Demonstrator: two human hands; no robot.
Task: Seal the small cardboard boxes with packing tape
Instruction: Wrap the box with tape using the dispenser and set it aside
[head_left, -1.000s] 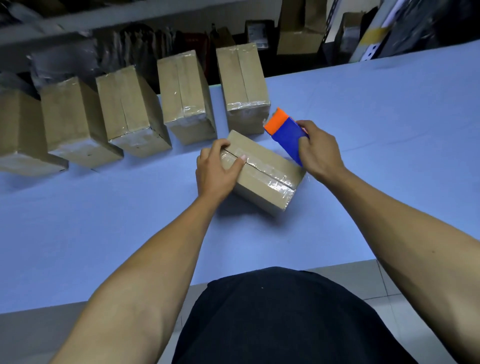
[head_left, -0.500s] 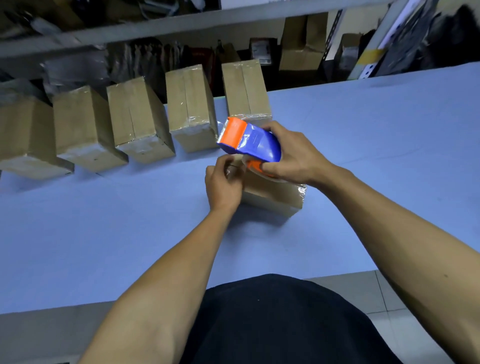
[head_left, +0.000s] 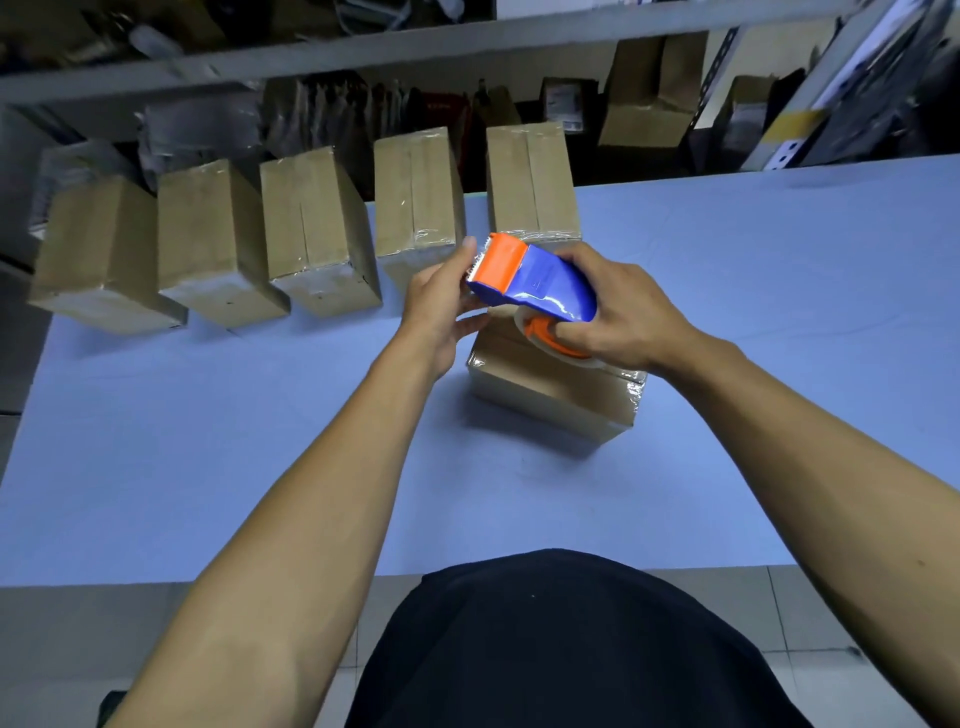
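A small cardboard box (head_left: 561, 395) with clear tape along its top lies on the blue table (head_left: 260, 467) in front of me. Above it my right hand (head_left: 618, 312) grips a blue and orange tape dispenser (head_left: 535, 280), lifted off the box with its orange cutter end pointing left. My left hand (head_left: 441, 301) is at that cutter end, fingertips touching the dispenser's front where the tape comes out. Whether it pinches the tape end is hidden.
Several taped cardboard boxes (head_left: 317, 234) stand in a row along the table's far edge. Behind them a shelf (head_left: 363, 52) holds bags and more cartons. The table's near edge runs just before my body.
The right hand lifted the dispenser off the box's far end and swung it up over the box. The left hand left the box's near corner and rose to the dispenser's cutter end.
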